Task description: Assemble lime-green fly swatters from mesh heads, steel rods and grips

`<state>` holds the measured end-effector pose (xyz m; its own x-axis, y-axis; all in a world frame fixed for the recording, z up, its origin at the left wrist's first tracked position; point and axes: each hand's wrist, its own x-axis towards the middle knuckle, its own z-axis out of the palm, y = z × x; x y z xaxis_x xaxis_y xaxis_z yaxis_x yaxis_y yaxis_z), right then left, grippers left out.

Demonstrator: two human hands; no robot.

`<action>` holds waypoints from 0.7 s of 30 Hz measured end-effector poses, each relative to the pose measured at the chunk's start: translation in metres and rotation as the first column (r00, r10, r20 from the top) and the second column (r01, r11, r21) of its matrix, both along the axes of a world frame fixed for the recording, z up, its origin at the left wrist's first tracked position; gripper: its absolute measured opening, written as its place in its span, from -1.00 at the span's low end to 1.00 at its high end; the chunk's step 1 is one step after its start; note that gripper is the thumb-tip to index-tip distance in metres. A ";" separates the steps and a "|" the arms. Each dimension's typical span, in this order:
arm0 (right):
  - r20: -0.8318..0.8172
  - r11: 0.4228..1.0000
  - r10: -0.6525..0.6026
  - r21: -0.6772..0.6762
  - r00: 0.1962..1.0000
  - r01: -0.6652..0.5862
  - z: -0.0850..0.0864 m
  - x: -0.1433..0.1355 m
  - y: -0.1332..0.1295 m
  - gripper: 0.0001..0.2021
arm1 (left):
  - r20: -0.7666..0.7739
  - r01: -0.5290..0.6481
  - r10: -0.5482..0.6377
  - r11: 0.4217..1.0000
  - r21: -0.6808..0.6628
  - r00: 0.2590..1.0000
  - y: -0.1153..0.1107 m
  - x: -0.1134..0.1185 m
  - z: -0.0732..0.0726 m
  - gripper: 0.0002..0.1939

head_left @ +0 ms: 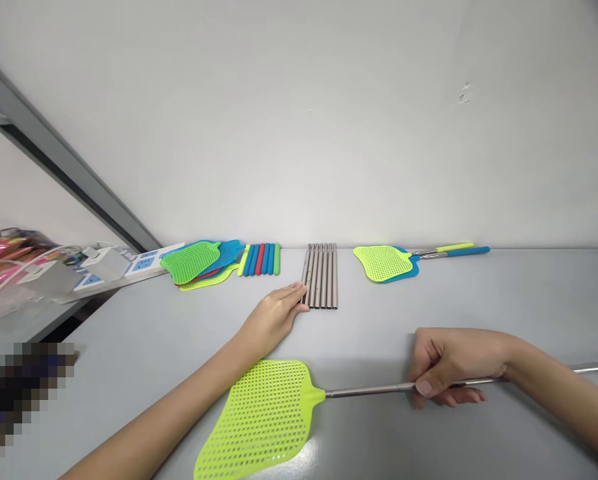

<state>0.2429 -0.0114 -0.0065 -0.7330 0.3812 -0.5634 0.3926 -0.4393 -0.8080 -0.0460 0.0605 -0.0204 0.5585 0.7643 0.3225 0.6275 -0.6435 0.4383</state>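
Observation:
My right hand [449,367] is closed round the thin metal rod [369,391] of a fly swatter. Its yellow-green perforated head [269,420] lies at the front, left of that hand, and the rod runs out past my right wrist. My left hand [279,310] reaches to a row of metal tubes [323,277] lying side by side. Its fingers and thumb are pinched at the near end of the leftmost tube, which they partly cover.
Left of the tubes lie coloured handle grips [261,260] and a pile of swatter heads [193,261]. Two swatters with handles [383,263] rest back right against the wall [329,133]. A power strip [143,263] and bagged items [9,267] are at far left.

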 end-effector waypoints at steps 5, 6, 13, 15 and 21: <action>0.011 1.000 0.014 -0.004 1.000 -0.014 0.000 0.001 0.000 -0.80 | 0.021 -0.017 0.018 0.998 -0.056 1.000 -0.001 -0.002 0.003 -0.63; 0.014 1.000 0.013 -0.006 1.000 -0.013 -0.001 0.001 0.000 -0.80 | 0.042 -0.020 0.024 0.997 -0.076 0.999 -0.001 -0.002 0.004 -0.62; 0.029 1.000 0.001 0.001 1.000 -0.001 0.000 0.001 -0.001 -0.80 | 0.136 -0.043 0.072 0.978 -0.203 0.988 -0.001 -0.004 0.013 -0.55; 0.036 1.000 -0.006 0.001 0.999 0.006 0.001 0.000 -0.001 -0.81 | 0.160 -0.051 0.090 0.971 -0.233 0.983 0.000 -0.004 0.020 -0.59; 0.035 0.999 -0.026 0.037 0.999 0.025 0.005 -0.002 -0.001 -0.81 | 0.169 0.008 0.034 0.970 -0.242 0.985 -0.013 -0.004 0.060 -0.77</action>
